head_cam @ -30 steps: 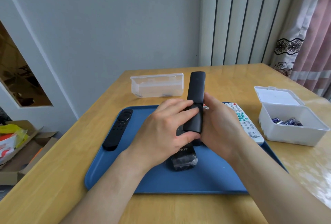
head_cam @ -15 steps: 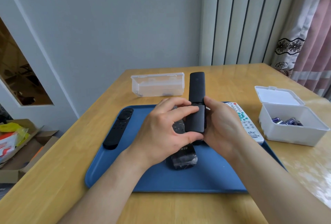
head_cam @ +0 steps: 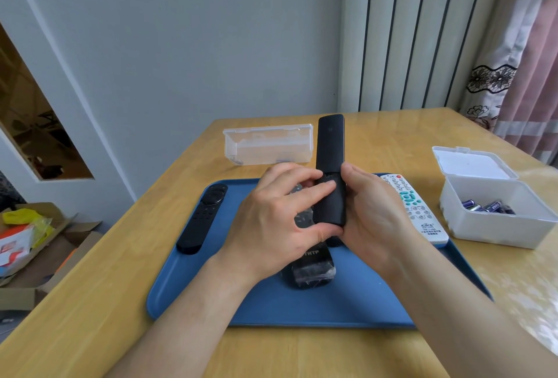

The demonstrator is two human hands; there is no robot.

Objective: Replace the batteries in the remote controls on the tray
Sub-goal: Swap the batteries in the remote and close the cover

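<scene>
- The slim black remote (head_cam: 330, 163) is held upright above the blue tray (head_cam: 271, 308), back side toward the camera, its lower half between both hands
- The right hand (head_cam: 377, 214) wraps the remote's right edge; the left hand (head_cam: 271, 226) pinches it, with the fingers (head_cam: 314, 193) laid across the back cover and the thumb at the bottom end
- Step in hand, as I judge it: working the battery cover on this remote (a seam shows just above the left forefinger, but whether the cover is coming off or going on I cannot tell)
- Three more remotes lie on the tray: a black one (head_cam: 202, 220) at the left, a white one (head_cam: 419, 217) at the right, a wrapped dark one (head_cam: 314, 272) under the hands
- Next move likely calls for a steady hold with the right hand while the left slides the cover along the body, not prying it
- Batteries (head_cam: 486, 206) lie in the open white box (head_cam: 495, 226) on the table (head_cam: 362, 353), right of the tray
</scene>
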